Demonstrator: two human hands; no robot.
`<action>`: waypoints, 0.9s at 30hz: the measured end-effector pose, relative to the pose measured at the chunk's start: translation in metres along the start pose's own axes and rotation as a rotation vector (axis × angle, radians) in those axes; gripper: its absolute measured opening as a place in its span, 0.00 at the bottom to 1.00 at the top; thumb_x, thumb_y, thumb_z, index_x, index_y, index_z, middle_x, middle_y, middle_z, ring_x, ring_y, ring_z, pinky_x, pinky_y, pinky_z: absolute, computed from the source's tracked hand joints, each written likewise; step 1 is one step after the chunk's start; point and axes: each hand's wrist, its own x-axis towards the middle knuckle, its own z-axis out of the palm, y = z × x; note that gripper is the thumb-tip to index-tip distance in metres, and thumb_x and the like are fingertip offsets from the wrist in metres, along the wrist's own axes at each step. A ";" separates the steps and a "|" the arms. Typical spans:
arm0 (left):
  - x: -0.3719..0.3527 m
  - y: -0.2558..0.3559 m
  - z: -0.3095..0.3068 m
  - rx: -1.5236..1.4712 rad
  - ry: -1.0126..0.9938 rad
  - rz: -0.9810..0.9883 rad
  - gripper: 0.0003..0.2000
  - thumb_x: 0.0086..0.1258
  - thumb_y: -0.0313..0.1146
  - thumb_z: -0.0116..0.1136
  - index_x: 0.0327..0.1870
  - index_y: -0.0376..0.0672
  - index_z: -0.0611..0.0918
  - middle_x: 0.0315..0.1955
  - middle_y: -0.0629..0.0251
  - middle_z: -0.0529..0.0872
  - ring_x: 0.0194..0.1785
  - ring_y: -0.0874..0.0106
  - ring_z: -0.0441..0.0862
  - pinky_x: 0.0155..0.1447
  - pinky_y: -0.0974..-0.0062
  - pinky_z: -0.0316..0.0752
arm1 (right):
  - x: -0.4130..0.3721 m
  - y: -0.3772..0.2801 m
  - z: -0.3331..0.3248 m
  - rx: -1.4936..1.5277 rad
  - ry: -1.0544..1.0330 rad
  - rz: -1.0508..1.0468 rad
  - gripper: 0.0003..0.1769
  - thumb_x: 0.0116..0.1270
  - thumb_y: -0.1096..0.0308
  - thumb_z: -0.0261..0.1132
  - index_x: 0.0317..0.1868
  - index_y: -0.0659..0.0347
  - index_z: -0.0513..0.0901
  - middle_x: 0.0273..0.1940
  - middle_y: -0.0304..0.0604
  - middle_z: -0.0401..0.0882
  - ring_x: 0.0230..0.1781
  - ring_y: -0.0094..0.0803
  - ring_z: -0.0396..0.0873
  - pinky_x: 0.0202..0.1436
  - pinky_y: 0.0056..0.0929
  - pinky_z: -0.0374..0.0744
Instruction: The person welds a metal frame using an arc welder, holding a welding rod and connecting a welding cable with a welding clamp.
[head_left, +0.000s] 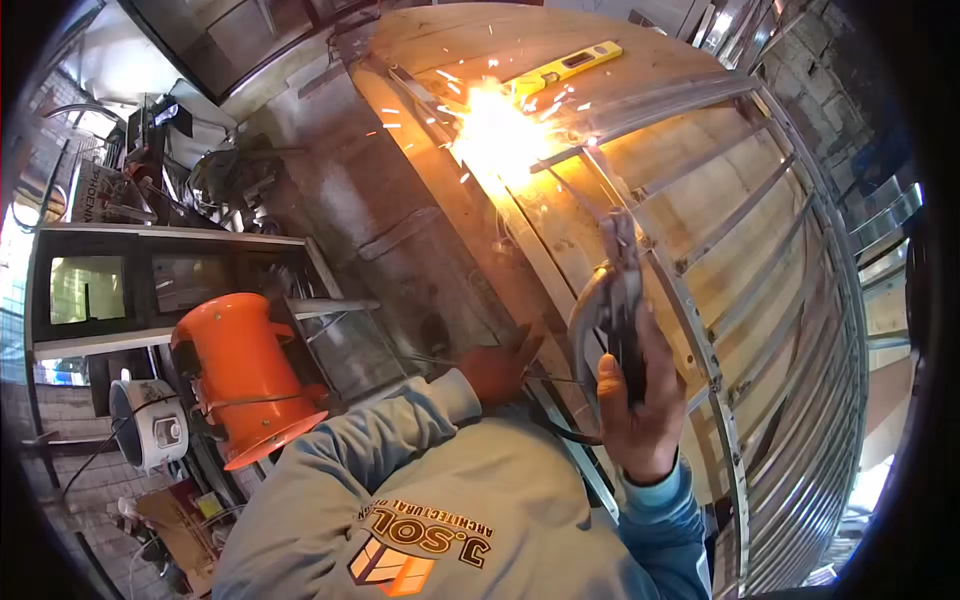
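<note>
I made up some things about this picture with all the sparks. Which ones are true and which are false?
1. Bright sparks fly off the big round frame. True.
2. The right hand is empty. False: it is closed around a tool.
3. A yellow level lies just past the sparks. True.
4. The fan on the left is blue. False: it is orange.
5. The left hand wears an orange glove. True.
</note>
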 end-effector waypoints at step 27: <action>0.025 -0.005 0.021 -0.003 -0.092 -0.083 0.34 0.67 0.35 0.59 0.74 0.39 0.62 0.62 0.44 0.67 0.38 0.50 0.88 0.41 0.55 0.83 | -0.013 0.012 0.007 0.165 -0.064 0.139 0.36 0.66 0.77 0.65 0.75 0.57 0.71 0.47 0.58 0.84 0.44 0.47 0.85 0.52 0.40 0.81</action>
